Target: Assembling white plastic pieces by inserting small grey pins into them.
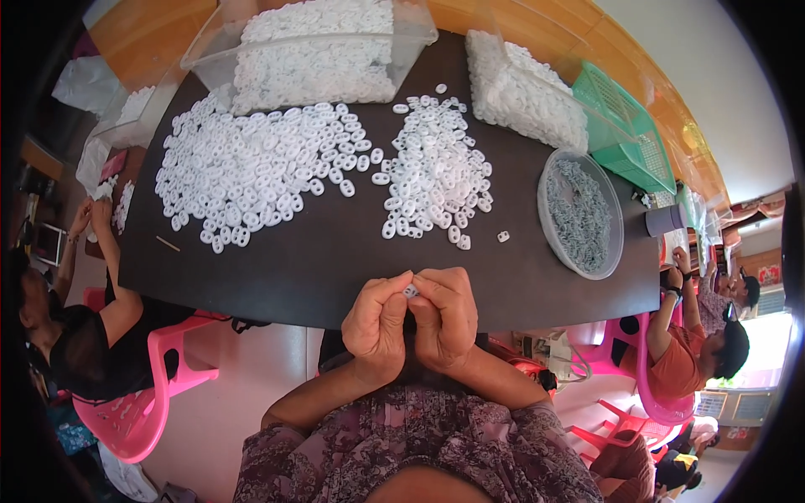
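Observation:
At the near edge of the dark table (277, 281), my left hand (375, 323) and my right hand (447, 321) meet, thumbs and fingertips pinched together. Between them is a small white plastic piece (410, 291), mostly covered by my fingers. Beyond my hands lies a wide pile of white oval pieces with two holes each (260, 168). A narrower pile of similar pieces (438, 168) is to its right. One loose piece (503, 236) sits apart, near a round clear bowl (543, 220) that holds many tiny grey parts (579, 214).
Two clear bins, one at the back (415, 38) and one at the back right (549, 32), hold more white pieces. A green basket (650, 151) and a grey-purple cup (665, 220) stand right. A thin stick (168, 243) lies left. Other people sit on both sides on pink chairs (155, 394).

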A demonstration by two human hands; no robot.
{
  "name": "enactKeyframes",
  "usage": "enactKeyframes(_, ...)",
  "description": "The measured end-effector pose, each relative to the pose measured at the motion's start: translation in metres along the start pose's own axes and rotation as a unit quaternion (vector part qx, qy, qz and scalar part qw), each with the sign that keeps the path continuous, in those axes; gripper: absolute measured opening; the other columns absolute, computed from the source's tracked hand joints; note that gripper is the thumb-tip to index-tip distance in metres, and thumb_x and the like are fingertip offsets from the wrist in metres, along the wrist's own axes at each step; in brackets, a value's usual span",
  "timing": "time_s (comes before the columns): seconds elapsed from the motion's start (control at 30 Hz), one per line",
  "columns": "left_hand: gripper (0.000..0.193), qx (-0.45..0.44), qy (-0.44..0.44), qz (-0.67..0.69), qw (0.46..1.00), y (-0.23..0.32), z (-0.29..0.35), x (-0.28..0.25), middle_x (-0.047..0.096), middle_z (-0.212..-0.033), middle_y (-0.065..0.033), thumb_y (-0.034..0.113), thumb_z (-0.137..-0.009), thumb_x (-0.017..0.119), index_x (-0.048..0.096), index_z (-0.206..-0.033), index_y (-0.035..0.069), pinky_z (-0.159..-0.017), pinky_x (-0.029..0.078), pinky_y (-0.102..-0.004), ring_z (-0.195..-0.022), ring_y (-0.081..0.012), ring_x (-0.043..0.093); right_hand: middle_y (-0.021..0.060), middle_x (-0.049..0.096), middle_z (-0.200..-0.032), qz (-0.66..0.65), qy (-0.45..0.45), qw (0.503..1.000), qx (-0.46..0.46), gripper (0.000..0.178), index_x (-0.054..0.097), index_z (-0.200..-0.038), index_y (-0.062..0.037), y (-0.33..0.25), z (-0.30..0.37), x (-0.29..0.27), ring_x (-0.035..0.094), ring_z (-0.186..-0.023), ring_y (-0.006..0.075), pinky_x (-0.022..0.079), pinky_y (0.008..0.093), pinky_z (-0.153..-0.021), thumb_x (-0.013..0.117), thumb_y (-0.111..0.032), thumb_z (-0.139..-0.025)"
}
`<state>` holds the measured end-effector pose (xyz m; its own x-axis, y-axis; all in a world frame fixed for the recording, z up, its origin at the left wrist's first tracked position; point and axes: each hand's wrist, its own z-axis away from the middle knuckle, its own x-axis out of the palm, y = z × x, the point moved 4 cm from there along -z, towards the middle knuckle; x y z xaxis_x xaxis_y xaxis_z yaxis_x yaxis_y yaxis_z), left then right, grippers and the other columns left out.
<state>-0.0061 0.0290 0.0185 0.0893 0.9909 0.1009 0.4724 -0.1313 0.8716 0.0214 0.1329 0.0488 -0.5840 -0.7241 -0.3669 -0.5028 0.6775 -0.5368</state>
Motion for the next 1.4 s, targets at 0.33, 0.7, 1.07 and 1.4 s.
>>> enactKeyframes(0.33,0.025,-0.188,-0.083,0.061,0.977,-0.019,-0.007,0.013,0.065,-0.086,-0.0071,0.001,-0.09,0.058,0.058,-0.115,-0.002,-0.064,0.05,-0.0236,-0.07,-0.0097,0.06,0.0127,0.061,-0.08,0.093,-0.02,0.995,-0.032,0.019,0.06,-0.089,0.0004,0.037,-0.034,-0.042,0.056,-0.066,0.0259,0.045,0.0326,-0.059,0.064,0.009,-0.072)
enactKeyframes(0.7,0.014,0.002,-0.145,-0.208,0.967,-0.017,-0.068,-0.005,0.056,-0.073,-0.0124,-0.002,-0.08,0.063,0.061,-0.094,0.001,-0.058,0.045,-0.0354,-0.065,-0.0288,0.058,0.014,0.066,-0.083,0.269,0.108,0.953,0.082,0.011,0.067,-0.089,-0.0051,0.184,-0.203,-0.143,0.063,-0.077,0.0316,0.049,0.0383,-0.071,0.062,-0.01,-0.081)
enactKeyframes(1.07,0.016,0.291,-0.242,-0.27,0.885,0.01,-0.052,0.089,0.055,-0.075,-0.0047,0.003,-0.064,0.058,0.059,-0.08,0.004,-0.064,0.041,-0.0334,-0.07,-0.0222,0.05,0.0122,0.065,-0.084,0.397,0.034,0.915,-0.067,0.012,0.069,-0.085,-0.0047,0.182,-0.201,-0.109,0.06,-0.081,0.0315,0.047,0.0402,-0.074,0.065,-0.012,-0.076)
enactKeyframes(1.4,0.003,0.406,-0.378,-0.361,0.749,-0.029,-0.04,0.168,0.049,-0.073,-0.0099,0.006,-0.065,0.057,0.056,-0.065,0.004,-0.071,0.039,-0.0363,-0.076,-0.024,0.048,0.0114,0.06,-0.075,0.312,-0.018,0.945,-0.1,0.008,0.063,-0.078,-0.0033,0.112,-0.134,-0.159,0.055,-0.072,0.0318,0.043,0.0406,-0.064,0.066,-0.001,-0.072)
